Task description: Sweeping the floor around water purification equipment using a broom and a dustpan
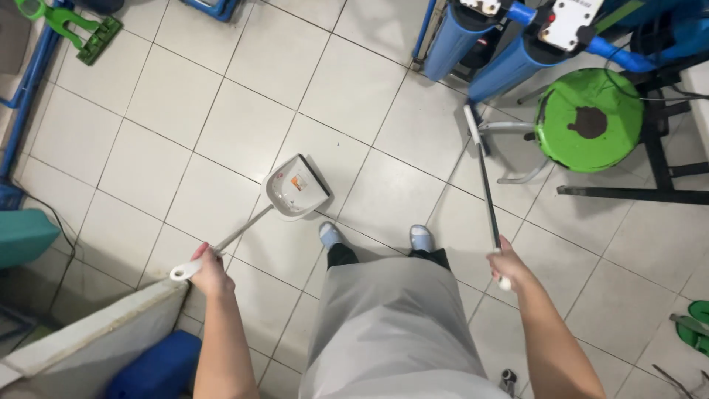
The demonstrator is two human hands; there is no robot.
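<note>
Lying ahead on the tiled floor (pixel 185 96), the dustpan (pixel 297 188) is gripped by its long handle in the closed left hand (pixel 207 270), while the broom (pixel 484 174) is clasped in the right hand (pixel 508 267).

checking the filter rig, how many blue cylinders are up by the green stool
2: one blue filter cylinder at the top edge, a second blue filter cylinder just right of it, beside the green stool. Others may be hidden above.
</note>
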